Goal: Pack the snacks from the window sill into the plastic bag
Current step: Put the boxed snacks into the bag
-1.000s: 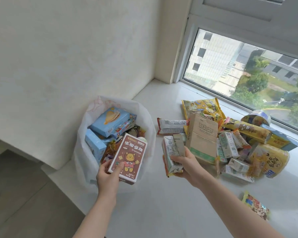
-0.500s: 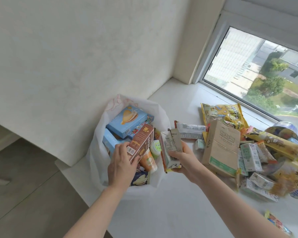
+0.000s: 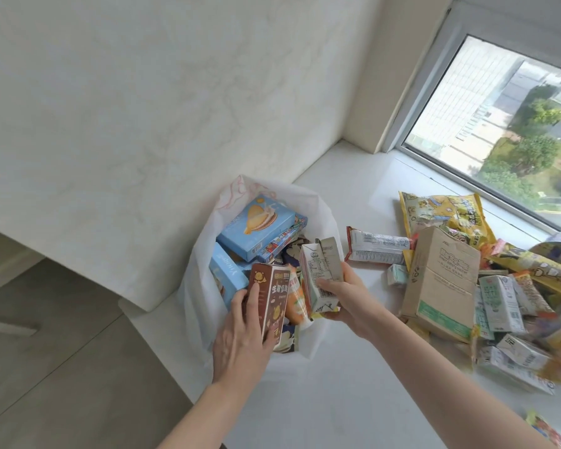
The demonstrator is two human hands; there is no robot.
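Both hands reach into the plastic bag (image 3: 201, 286): left hand (image 3: 240, 338) fingers grip a brown box (image 3: 271, 299) upright, right hand (image 3: 340, 296) fingers clasp a carton (image 3: 319, 277); print unreadable.

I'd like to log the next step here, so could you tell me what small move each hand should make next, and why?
Probably lower and release: the left hand holds the brown box upright inside the plastic bag, and the right hand holds the small carton right over its opening.

Wall (image 3: 143, 108): pale, marbled, on the left.
Window (image 3: 506, 124): at right, trees and buildings outside.
Floor (image 3: 46, 367): grey-brown, lower left.
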